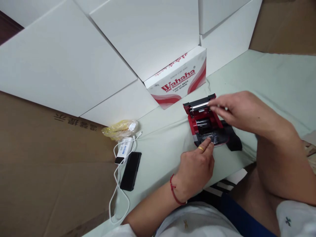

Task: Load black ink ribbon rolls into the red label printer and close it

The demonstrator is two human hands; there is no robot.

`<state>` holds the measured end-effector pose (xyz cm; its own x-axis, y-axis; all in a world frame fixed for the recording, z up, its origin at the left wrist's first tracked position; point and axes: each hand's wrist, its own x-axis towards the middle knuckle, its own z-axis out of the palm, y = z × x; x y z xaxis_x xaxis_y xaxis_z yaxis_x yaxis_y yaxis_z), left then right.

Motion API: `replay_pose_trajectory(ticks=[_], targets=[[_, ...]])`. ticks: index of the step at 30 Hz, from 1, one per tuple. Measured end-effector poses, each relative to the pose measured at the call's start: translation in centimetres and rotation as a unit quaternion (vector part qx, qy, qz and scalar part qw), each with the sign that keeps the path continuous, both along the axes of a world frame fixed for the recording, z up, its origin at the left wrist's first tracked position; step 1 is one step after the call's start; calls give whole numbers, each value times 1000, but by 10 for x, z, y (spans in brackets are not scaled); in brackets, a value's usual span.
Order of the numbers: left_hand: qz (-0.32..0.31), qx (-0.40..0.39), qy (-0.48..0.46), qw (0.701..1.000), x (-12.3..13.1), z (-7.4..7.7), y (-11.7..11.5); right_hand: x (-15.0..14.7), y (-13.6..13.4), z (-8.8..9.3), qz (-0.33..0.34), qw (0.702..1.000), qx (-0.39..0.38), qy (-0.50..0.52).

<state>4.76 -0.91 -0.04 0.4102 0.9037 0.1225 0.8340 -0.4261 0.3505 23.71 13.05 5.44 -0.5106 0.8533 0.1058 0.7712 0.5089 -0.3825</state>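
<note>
Work at the raised flap (206,99), seemingly: left hand (197,164) presses the red device (194,125), grip unclear; right hand (237,107) pinches a slim rod (226,108); next likely wants steadiness

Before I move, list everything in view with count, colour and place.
Cloth: 1, pale green, under the items
White panels: several, white, behind
Wahaha box: 1, white and red, before the panels
Open device: 1, red and black, before the person, lid raised
Dark piece: 1, black, at the device's right
Plastic bag: 1, yellowish, left
Labelled block: 1, mostly white, below the bag
Phone: 1, black, left
Cable: at least 1, white, beside the phone
Cardboard: 2 areas, brown, left and upper right
Garments: 2, white and blue, bottom
Left hand: 1, yellow ring, red bracelet, on the device
Right hand: 1, bare, at the lid
</note>
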Motion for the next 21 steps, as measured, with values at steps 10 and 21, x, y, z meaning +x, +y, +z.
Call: replay_pose_trajectory(ticks=[10, 21], targets=[[11, 4, 21, 1000, 9, 0, -5, -11, 6, -21, 70, 995, 55, -46], [17, -16, 30, 999, 13, 1, -5, -24, -38, -8, 96, 966, -67, -229]])
